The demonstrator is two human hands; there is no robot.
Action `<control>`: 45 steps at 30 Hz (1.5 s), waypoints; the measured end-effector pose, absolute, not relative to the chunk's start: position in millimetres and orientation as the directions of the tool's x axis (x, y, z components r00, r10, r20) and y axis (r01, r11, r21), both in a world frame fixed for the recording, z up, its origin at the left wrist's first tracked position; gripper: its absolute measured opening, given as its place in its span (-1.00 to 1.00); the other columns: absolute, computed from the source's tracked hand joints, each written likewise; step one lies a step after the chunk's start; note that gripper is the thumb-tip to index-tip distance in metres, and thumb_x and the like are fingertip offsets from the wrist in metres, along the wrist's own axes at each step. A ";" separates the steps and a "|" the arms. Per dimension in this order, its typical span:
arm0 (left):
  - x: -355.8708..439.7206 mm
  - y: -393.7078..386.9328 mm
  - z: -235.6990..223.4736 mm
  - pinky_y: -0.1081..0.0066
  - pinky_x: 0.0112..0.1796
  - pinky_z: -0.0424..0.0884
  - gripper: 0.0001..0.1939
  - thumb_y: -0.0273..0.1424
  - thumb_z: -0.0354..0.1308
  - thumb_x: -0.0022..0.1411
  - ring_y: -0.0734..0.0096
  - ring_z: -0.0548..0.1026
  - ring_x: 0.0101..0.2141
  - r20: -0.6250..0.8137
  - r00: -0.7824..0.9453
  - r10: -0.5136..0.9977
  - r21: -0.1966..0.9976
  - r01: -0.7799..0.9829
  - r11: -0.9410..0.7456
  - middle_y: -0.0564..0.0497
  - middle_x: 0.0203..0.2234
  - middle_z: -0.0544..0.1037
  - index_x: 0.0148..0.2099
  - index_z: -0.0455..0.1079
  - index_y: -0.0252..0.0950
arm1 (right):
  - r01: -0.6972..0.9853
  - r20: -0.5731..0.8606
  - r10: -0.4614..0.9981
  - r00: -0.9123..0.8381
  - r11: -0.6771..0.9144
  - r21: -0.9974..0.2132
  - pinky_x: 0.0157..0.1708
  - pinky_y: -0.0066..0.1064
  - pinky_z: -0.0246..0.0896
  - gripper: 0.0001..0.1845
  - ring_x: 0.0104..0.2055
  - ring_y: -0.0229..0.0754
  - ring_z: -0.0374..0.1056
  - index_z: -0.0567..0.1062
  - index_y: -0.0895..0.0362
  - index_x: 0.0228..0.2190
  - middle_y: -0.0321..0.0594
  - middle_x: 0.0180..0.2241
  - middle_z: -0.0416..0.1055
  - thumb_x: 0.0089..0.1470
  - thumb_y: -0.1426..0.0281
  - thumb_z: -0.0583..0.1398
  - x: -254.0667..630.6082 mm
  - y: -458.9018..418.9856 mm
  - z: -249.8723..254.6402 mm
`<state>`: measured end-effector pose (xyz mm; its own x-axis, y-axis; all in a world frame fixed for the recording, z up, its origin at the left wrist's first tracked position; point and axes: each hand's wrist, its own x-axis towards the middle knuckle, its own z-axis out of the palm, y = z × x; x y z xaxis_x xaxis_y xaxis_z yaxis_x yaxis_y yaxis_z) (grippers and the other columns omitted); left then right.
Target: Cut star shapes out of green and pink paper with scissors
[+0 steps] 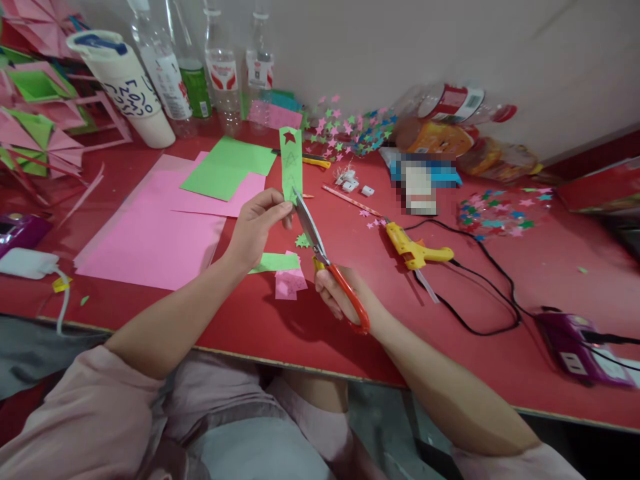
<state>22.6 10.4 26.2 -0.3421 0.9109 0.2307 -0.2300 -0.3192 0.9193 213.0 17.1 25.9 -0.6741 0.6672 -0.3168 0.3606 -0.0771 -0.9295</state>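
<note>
My left hand (260, 223) pinches the lower end of a green paper strip (291, 170) and holds it upright above the table. A star-shaped hole shows near the strip's top, with a pencilled star below it. In my right hand (337, 290) is a pair of scissors (320, 247) with orange-red handles. The blade tips touch or overlap the strip's lower part; whether they cut into it I cannot tell. Below the hands lie a small green jagged paper piece (303, 241), a green paper strip (273, 263) and pink paper pieces (287, 285).
Pink sheets (150, 233) and a green sheet (230, 167) lie to the left. A yellow glue gun (417, 250) with a black cord rests at right, near a pencil (353, 201). Bottles (223, 73), a white tumbler (130, 93) and paper stars (345, 130) line the wall.
</note>
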 end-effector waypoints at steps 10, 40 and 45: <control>18.7 10.7 28.2 0.51 -0.42 0.30 -0.84 -0.47 0.10 0.07 0.63 0.33 -0.60 0.239 -0.384 0.892 0.920 -0.204 -0.335 0.15 -0.69 0.36 -0.53 0.26 -0.27 | 0.406 -0.332 0.679 -0.655 -0.055 -0.912 -0.82 -0.54 -0.14 -0.64 -0.83 -0.43 -0.05 0.20 0.10 -0.59 -0.49 -0.81 0.04 0.10 0.14 0.07 212.8 20.0 31.9; 12.9 11.9 34.3 0.52 -0.39 0.32 -0.81 -0.47 0.09 0.13 0.64 0.34 -0.57 0.255 -0.449 0.857 0.929 -0.132 -0.346 0.13 -0.66 0.36 -0.53 0.27 -0.28 | 0.399 -0.342 0.633 -0.694 -0.057 -0.915 -0.83 -0.55 -0.08 -0.59 -0.82 -0.44 -0.05 0.22 0.11 -0.57 -0.51 -0.80 0.04 0.04 0.04 0.09 214.7 24.6 26.9; 8.2 12.6 32.9 0.51 -0.41 0.28 -0.83 -0.53 0.09 0.08 0.62 0.33 -0.57 0.281 -0.400 0.872 0.927 -0.123 -0.355 0.13 -0.69 0.36 -0.54 0.30 -0.29 | 0.421 -0.326 0.609 -0.723 0.014 -0.907 -0.79 -0.54 -0.03 -0.53 -0.79 -0.44 0.00 0.22 0.12 -0.55 -0.49 -0.77 0.08 0.02 -0.04 0.07 218.0 28.2 24.3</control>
<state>8.2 12.6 32.9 -0.4000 0.8724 0.2810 -0.1232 -0.3549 0.9267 218.0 28.2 24.3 -0.7228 0.6092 -0.3262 0.4212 0.0142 -0.9068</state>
